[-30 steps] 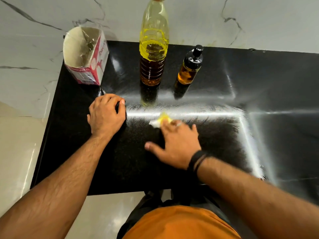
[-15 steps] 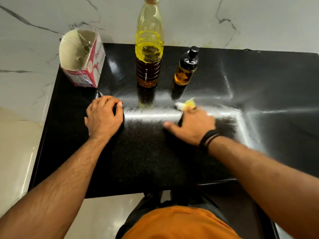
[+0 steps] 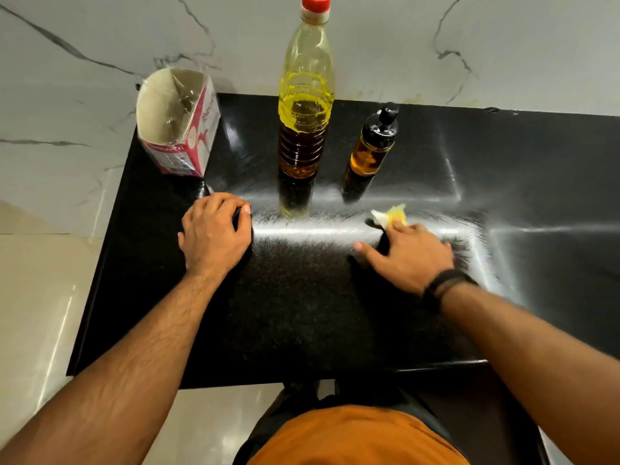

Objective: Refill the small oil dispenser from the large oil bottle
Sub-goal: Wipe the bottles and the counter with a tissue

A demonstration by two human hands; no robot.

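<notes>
With the tall red-capped plastic oil bottle (image 3: 306, 105) and the small black-topped glass dispenser (image 3: 371, 146) just right of it both closed, this looks like cleanup: the right hand (image 3: 407, 255), fingers extended, presses an oil-yellowed tissue (image 3: 391, 214) onto the black granite counter (image 3: 302, 313) in front of the dispenser, the left hand (image 3: 214, 234) rests loosely curled and empty before the bottle, and binning the tissue probably comes next.

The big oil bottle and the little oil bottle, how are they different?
The large oil bottle is much taller than the small oil dispenser. The large bottle has a red cap, the dispenser a black pump top. The large bottle's upper part looks clear yellow; the dispenser's glass shows amber. Both stand upright on the black counter, closed and holding oil, and neither hand touches them.
</notes>
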